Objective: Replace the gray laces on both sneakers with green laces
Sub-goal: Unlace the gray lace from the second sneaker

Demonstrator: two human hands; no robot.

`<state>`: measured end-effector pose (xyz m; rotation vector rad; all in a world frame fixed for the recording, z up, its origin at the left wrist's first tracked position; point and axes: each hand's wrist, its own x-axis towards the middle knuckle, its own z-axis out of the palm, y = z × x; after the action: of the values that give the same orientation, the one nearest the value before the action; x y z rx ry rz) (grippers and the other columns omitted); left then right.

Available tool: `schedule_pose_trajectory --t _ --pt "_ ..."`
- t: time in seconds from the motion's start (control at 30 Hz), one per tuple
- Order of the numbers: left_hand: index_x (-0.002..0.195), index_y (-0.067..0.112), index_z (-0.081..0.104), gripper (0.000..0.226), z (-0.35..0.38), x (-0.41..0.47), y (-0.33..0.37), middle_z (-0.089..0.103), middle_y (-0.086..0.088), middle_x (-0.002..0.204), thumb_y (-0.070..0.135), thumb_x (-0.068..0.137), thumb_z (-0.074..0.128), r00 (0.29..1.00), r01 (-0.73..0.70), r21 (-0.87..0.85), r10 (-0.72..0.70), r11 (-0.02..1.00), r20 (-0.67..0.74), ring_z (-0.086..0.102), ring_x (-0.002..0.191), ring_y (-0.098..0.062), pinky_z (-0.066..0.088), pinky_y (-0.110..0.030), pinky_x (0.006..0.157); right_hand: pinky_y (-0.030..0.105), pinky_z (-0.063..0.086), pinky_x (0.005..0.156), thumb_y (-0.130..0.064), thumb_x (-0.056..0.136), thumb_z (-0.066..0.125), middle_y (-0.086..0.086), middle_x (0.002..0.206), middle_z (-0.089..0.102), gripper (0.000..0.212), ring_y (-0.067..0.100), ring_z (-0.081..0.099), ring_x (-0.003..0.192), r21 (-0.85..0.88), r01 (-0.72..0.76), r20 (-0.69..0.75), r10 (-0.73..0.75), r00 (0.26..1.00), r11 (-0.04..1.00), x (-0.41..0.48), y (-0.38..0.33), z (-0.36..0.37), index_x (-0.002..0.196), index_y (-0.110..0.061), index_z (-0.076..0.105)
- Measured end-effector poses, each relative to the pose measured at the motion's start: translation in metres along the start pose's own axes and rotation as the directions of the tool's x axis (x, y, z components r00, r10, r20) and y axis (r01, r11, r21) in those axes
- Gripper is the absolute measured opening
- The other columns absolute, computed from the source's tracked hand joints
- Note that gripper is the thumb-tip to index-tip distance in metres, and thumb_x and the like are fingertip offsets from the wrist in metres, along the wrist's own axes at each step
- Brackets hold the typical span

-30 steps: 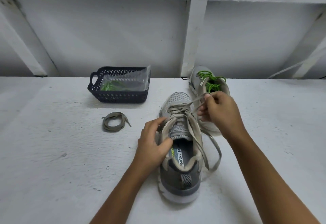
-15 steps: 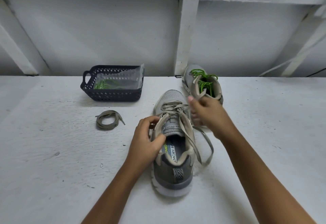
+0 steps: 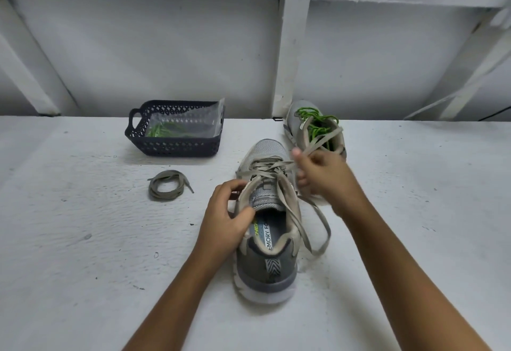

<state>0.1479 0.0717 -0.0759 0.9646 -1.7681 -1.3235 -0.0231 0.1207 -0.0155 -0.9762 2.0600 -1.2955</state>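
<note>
**Right hand hides part of the far sneaker**

The left hand (image 3: 224,220) grips the near sneaker (image 3: 265,267) at its collar, thumb inside. The right hand (image 3: 323,176) pinches the gray lace (image 3: 318,223) beside the eyelets; most of its fingertips are out of sight. It covers the heel of the far sneaker (image 3: 295,121), which wears a green lace (image 3: 318,126). In the basket (image 3: 174,147), a clear bag (image 3: 190,122) blurs green strands.

Two bare arms, hands to elbows.
Left hand (image 3: 224,223) and left forearm (image 3: 171,301) at seven o'clock, right hand (image 3: 323,173) and right forearm (image 3: 409,276) at five; short thumbnail (image 3: 296,152) on the right.
</note>
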Motion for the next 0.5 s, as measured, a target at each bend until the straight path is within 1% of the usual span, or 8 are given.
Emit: schedule_pose_trajectory --t 0.07,0.13,0.23,0.3,0.37,0.4,0.43,0.5 --pt "0.098 0.04 0.053 0.038 0.0 0.0 0.0 0.059 0.004 0.11 0.021 0.066 0.05 1.0 -0.002 -0.006 0.002 1.0 -0.003 0.055 0.1 -0.001 0.047 -0.022 0.081 0.037 0.055 0.065 -0.031 0.092 0.058 0.001 0.06 0.06 0.031 0.014 0.056 0.057 -0.162 0.073 0.053 -0.065 0.996 0.984 -0.001 0.01 0.01 0.075 -0.006 0.065" --pt "0.098 0.04 0.054 0.037 0.0 0.0 0.001 0.059 0.004 0.11 0.021 0.066 0.05 1.0 -0.006 -0.014 0.006 1.0 0.003 0.055 0.099 -0.001 0.047 -0.022 0.081 0.036 0.054 0.065 -0.023 0.092 0.057 -0.001 0.06 0.059 0.026 0.014 0.056 0.058 -0.169 0.104 0.005 -0.104 0.995 0.98 0.003 0.014 0.013 0.073 -0.007 0.064" --pt "0.097 0.04 0.054 0.036 0.0 0.0 0.002 0.059 0.004 0.109 0.022 0.066 0.05 1.0 0.0 -0.019 0.0 1.0 0.014 0.055 0.098 -0.001 0.047 -0.017 0.078 0.026 0.055 0.054 -0.015 0.097 0.05 0.002 0.065 0.062 0.026 0.011 0.059 0.055 0.078 0.079 -0.143 -0.067 0.987 0.994 0.008 0.006 0.005 0.071 -0.013 0.056" --pt "0.098 0.039 0.054 0.037 0.0 0.0 0.001 0.059 0.003 0.11 0.022 0.066 0.05 1.0 -0.002 -0.02 0.002 1.0 0.013 0.056 0.098 -0.004 0.047 -0.016 0.075 0.031 0.057 0.057 -0.015 0.098 0.046 0.003 0.066 0.063 0.024 0.015 0.062 0.057 0.18 0.099 -0.281 -0.045 0.959 0.979 0.011 0.0 -0.003 0.076 -0.012 0.054" --pt "0.099 0.038 0.054 0.037 0.0 0.0 0.0 0.059 0.002 0.11 0.021 0.066 0.05 1.0 -0.004 -0.021 0.004 1.0 0.01 0.057 0.1 -0.008 0.048 -0.019 0.077 0.033 0.057 0.056 -0.017 0.099 0.044 0.003 0.065 0.062 0.025 0.016 0.062 0.056 0.224 0.109 -0.324 -0.032 0.945 0.969 0.01 -0.003 -0.005 0.077 -0.012 0.053" --pt "0.099 0.037 0.055 0.037 0.0 0.0 0.0 0.059 0.002 0.111 0.021 0.066 0.051 1.0 -0.004 -0.025 0.004 1.0 0.009 0.057 0.1 -0.009 0.048 -0.021 0.078 0.031 0.055 0.054 -0.02 0.099 0.044 0.003 0.064 0.062 0.026 0.016 0.061 0.055 0.234 0.098 -0.279 -0.03 0.96 0.967 0.007 -0.002 -0.004 0.076 -0.012 0.054" --pt "0.1 0.037 0.055 0.037 0.0 0.0 0.0 0.059 0.002 0.111 0.021 0.067 0.051 1.0 -0.004 -0.027 0.005 1.0 0.009 0.057 0.1 -0.01 0.048 -0.023 0.079 0.029 0.052 0.05 -0.024 0.099 0.046 0.003 0.063 0.061 0.028 0.015 0.059 0.054 0.214 0.07 -0.191 -0.028 0.981 0.974 0.004 0.0 0.0 0.075 -0.013 0.056" --pt "0.099 0.037 0.055 0.037 0.0 0.0 0.0 0.059 0.002 0.111 0.021 0.066 0.051 1.0 -0.008 -0.026 0.009 1.0 0.009 0.057 0.1 -0.01 0.049 -0.026 0.082 0.025 0.048 0.05 -0.029 0.095 0.054 0.0 0.063 0.06 0.026 0.012 0.057 0.055 0.044 0.031 0.008 -0.032 0.999 0.999 -0.002 0.006 0.007 0.074 -0.014 0.06"
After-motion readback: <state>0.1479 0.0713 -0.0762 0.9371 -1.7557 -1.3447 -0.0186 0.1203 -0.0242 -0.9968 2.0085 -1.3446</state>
